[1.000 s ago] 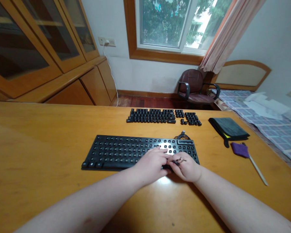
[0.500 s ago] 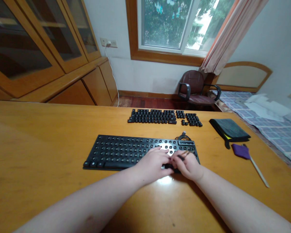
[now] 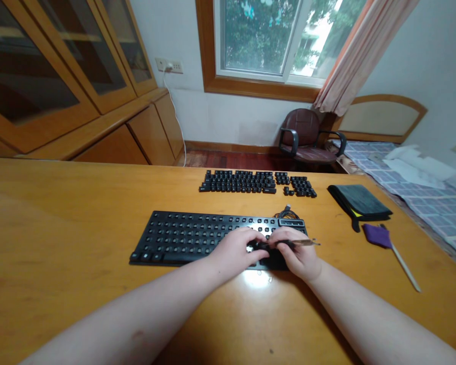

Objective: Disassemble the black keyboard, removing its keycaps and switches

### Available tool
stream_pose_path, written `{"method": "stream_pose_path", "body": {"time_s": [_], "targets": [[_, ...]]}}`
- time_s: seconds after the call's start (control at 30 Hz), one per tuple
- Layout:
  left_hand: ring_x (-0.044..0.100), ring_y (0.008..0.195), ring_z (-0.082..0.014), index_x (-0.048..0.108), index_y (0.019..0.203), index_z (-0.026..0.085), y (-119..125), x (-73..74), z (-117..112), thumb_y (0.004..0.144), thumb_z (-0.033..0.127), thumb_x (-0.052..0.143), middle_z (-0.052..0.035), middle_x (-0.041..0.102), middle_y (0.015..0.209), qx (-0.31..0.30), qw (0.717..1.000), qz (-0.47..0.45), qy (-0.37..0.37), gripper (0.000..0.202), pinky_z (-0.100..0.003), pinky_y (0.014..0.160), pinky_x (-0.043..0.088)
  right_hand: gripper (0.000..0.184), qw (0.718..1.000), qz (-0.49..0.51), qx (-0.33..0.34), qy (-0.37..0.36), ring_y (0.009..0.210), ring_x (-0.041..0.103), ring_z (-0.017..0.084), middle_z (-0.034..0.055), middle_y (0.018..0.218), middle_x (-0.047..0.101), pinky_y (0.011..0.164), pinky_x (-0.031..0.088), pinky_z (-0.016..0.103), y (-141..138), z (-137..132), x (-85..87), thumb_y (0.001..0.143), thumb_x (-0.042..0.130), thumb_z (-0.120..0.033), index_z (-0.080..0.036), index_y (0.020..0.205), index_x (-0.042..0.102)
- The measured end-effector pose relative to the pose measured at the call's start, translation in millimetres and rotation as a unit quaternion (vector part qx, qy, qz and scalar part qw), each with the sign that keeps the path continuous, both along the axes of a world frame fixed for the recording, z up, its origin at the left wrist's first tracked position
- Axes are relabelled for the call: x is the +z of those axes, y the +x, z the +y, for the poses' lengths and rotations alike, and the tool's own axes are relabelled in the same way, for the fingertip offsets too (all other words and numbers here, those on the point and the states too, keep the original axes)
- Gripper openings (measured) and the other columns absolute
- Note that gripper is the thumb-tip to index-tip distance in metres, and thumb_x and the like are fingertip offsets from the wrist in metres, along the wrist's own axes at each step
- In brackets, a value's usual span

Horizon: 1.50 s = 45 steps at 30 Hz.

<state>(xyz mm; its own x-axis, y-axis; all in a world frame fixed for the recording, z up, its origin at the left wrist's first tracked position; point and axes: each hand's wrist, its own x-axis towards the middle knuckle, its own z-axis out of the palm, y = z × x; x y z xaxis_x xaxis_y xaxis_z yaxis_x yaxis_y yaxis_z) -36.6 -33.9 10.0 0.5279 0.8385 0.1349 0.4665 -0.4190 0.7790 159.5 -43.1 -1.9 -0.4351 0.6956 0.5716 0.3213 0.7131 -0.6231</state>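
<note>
A black keyboard [image 3: 182, 235] lies on the wooden table, most of its keycaps off and a few left along its bottom row. Over its right part, my right hand [image 3: 298, 261] is closed on a slim tool [image 3: 304, 243], dark near the fingers with a thin, shiny brownish end pointing right. I cannot tell its exact kind. My left hand [image 3: 237, 248] meets it from the left, thumb and fingers curled together round a small black piece [image 3: 256, 245], perhaps a keycap. The fingertips of both hands nearly touch, and they hide the keys below.
Loose black keycaps [image 3: 239, 181] lie in keyboard order at the table's far edge. Behind the keyboard is its coiled cable [image 3: 288, 213]. To the right are a dark folded cloth [image 3: 359, 202], a purple pouch [image 3: 377, 236] and a pale stick [image 3: 406, 268].
My right hand has turned, so the slim tool now points right and lies nearly flat. Both hands have shifted slightly, and a black piece now shows between my left thumb and fingers.
</note>
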Motion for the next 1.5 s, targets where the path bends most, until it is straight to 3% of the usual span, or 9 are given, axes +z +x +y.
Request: {"method": "stream_pose_path", "body": {"time_s": [0.2, 0.4, 0.57, 0.7, 0.83, 0.97, 1.1, 1.23, 1.5], "targets": [[0.061, 0.087, -0.0163, 0.07, 0.092, 0.023, -0.3, -3.1, 1.5, 0.072, 0.026, 0.07, 0.0, 0.07, 0.09, 0.008, 1.0, -0.024, -0.003, 0.02, -0.027, 0.082, 0.046, 0.018, 0.999, 0.014, 0.046, -0.011, 0.077, 0.063, 0.018, 0.0065, 0.082, 0.067, 0.071, 0.051, 0.034, -2.9, 0.1, 2.2, 0.089, 0.047, -0.026, -0.022, 0.098, 0.062], [0.062, 0.088, -0.016, 0.071, 0.092, 0.023, -0.3, -8.3, 3.0, 0.074, 0.024, 0.068, -0.0009, 0.071, 0.091, 0.011, 0.999, -0.042, 0.026, 0.018, -0.027, 0.083, 0.046, 0.017, 1.0, 0.017, 0.012, -0.009, 0.081, 0.063, 0.018, 0.0063, 0.087, 0.067, 0.073, 0.051, 0.034, -6.1, 2.7, 0.3, 0.088, 0.051, -0.027, -0.023, 0.098, 0.064], [0.061, 0.088, -0.0167, 0.07, 0.094, 0.023, -0.4, -5.5, 1.5, 0.076, 0.026, 0.066, -0.001, 0.07, 0.093, -0.008, 0.999, -0.033, 0.019, 0.018, -0.028, 0.083, 0.044, 0.017, 0.999, 0.016, 0.046, -0.008, 0.077, 0.064, 0.018, 0.0044, 0.082, 0.07, 0.072, 0.05, 0.034, -6.3, 4.7, -0.6, 0.087, 0.053, -0.026, -0.024, 0.099, 0.065], [0.061, 0.088, -0.0176, 0.069, 0.095, 0.024, -0.5, -0.4, -0.1, 0.076, 0.027, 0.065, -0.0006, 0.07, 0.094, -0.005, 0.999, -0.038, -0.019, 0.02, -0.029, 0.083, 0.044, 0.018, 0.997, 0.049, 0.038, -0.053, 0.075, 0.064, 0.018, 0.0051, 0.079, 0.07, 0.071, 0.051, 0.033, -2.7, 4.2, -2.0, 0.089, 0.051, -0.029, -0.023, 0.096, 0.066], [0.061, 0.082, -0.0165, 0.07, 0.088, 0.02, -1.0, 4.4, 2.7, 0.07, 0.024, 0.07, -0.0005, 0.069, 0.086, 0.003, 0.989, -0.088, -0.115, 0.019, -0.027, 0.078, 0.045, 0.026, 0.987, 0.107, 0.033, -0.116, 0.073, 0.065, 0.018, 0.007, 0.078, 0.069, 0.067, 0.053, 0.031, 1.0, 1.5, -3.4, 0.091, 0.045, -0.034, -0.019, 0.093, 0.065], [0.061, 0.078, -0.0152, 0.07, 0.083, 0.017, -2.8, 7.6, 7.8, 0.071, 0.019, 0.066, -0.0009, 0.069, 0.081, -0.01, 0.975, -0.128, -0.181, 0.012, -0.026, 0.075, 0.046, 0.023, 0.992, 0.101, 0.06, -0.049, 0.078, 0.066, 0.019, 0.0087, 0.082, 0.07, 0.069, 0.053, 0.033, 0.0, -0.3, 3.7, 0.09, 0.046, -0.031, -0.019, 0.092, 0.065], [0.06, 0.077, -0.0153, 0.069, 0.083, 0.016, -6.2, 6.6, 10.9, 0.071, 0.021, 0.067, -0.0017, 0.067, 0.08, -0.027, 0.97, -0.147, -0.194, 0.013, -0.027, 0.075, 0.045, 0.022, 0.994, 0.056, 0.093, 0.006, 0.081, 0.066, 0.019, 0.0093, 0.087, 0.07, 0.071, 0.053, 0.032, -0.1, 0.1, 11.3, 0.089, 0.047, -0.03, -0.019, 0.097, 0.065], [0.059, 0.08, -0.0154, 0.066, 0.082, 0.015, -8.4, 3.6, 12.7, 0.073, 0.024, 0.065, -0.0027, 0.066, 0.082, -0.035, 0.96, -0.186, -0.208, 0.012, -0.027, 0.076, 0.044, 0.024, 0.993, 0.017, 0.112, 0.044, 0.089, 0.065, 0.018, 0.0107, 0.099, 0.069, 0.076, 0.052, 0.032, 3.9, 0.9, 7.7, 0.089, 0.048, -0.032, -0.019, 0.102, 0.064], [0.057, 0.076, -0.0137, 0.058, 0.083, 0.015, -2.9, 0.3, 13.9, 0.07, 0.029, 0.068, -0.0006, 0.061, 0.078, 0.038, 0.913, -0.301, -0.272, 0.021, -0.028, 0.076, 0.044, 0.021, 0.993, -0.01, 0.055, 0.102, 0.093, 0.064, 0.02, 0.0104, 0.096, 0.068, 0.079, 0.052, 0.035, 1.6, -2.8, 10.0, 0.089, 0.047, -0.027, -0.019, 0.102, 0.061]]}}
